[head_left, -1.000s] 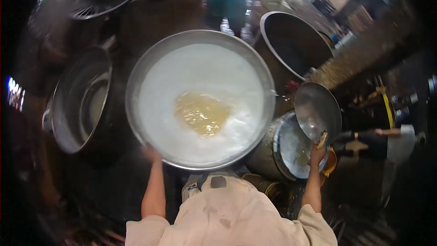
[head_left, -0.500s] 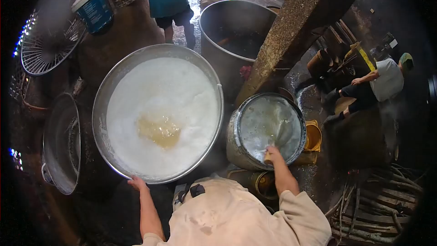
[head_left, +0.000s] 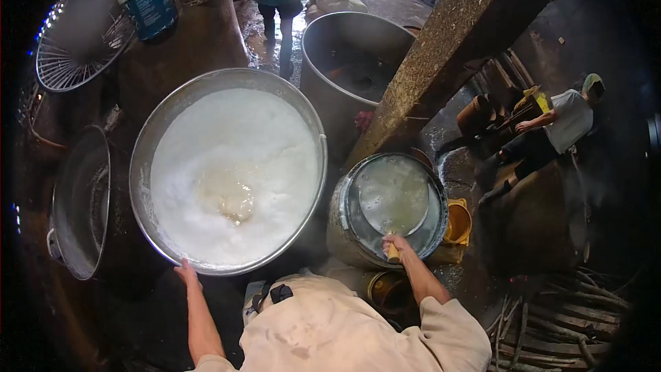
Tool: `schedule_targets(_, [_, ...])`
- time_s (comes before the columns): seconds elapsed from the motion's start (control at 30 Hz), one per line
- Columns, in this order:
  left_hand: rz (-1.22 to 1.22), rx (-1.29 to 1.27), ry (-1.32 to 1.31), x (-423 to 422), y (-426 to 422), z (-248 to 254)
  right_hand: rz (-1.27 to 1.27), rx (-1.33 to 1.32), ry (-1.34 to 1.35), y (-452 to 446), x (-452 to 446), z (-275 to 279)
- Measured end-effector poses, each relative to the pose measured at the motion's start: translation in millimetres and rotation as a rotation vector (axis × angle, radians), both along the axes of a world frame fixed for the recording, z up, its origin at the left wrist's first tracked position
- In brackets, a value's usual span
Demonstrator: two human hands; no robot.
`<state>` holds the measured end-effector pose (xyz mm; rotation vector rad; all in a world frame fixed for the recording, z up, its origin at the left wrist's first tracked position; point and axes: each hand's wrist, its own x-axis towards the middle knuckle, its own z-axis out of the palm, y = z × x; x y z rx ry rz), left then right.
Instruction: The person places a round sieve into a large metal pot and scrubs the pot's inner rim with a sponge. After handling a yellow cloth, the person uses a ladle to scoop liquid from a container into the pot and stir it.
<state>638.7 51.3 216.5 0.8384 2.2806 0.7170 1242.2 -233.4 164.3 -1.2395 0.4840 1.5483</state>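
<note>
A large round metal pan point(head_left: 141, 224) is filled with white froth, with a bubbling pale patch near its middle. My left hand point(head_left: 186, 273) grips the near rim of this pan, its fingers only partly showing. Over to the right, my right hand point(head_left: 395, 242) is closed round the short, pale handle of a round scoop point(head_left: 394, 196). The scoop's wide head lies inside a drum point(head_left: 336, 227) that holds cloudy, greyish liquid. Whether the head is solid or mesh, I cannot tell.
A tall vat point(head_left: 304, 62) with dark contents stands beyond, beside a slanting post point(head_left: 441, 62). An empty-looking pan point(head_left: 81, 213) leans at left. A yellow bucket point(head_left: 460, 224) sits by the drum. Two people stand farther off; branches point(head_left: 558, 324) lie at lower right.
My right hand has shifted slightly left and down, and the scoop's round head now shows in the drum. The bubbling patch looks paler. The view has shifted a little.
</note>
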Motion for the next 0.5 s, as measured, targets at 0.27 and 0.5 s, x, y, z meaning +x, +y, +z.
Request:
schedule_targets(0.27, [0.258,0.22,-0.282,-18.9,16.3,-1.8,0.124,-0.074,-0.072,-25.5,2.4,61.1])
schedule_targets(0.5, [0.192,0.3,-0.293,-35.0,47.0,-7.4,0.344,-0.168,-0.296,-11.2,-26.3,128.7])
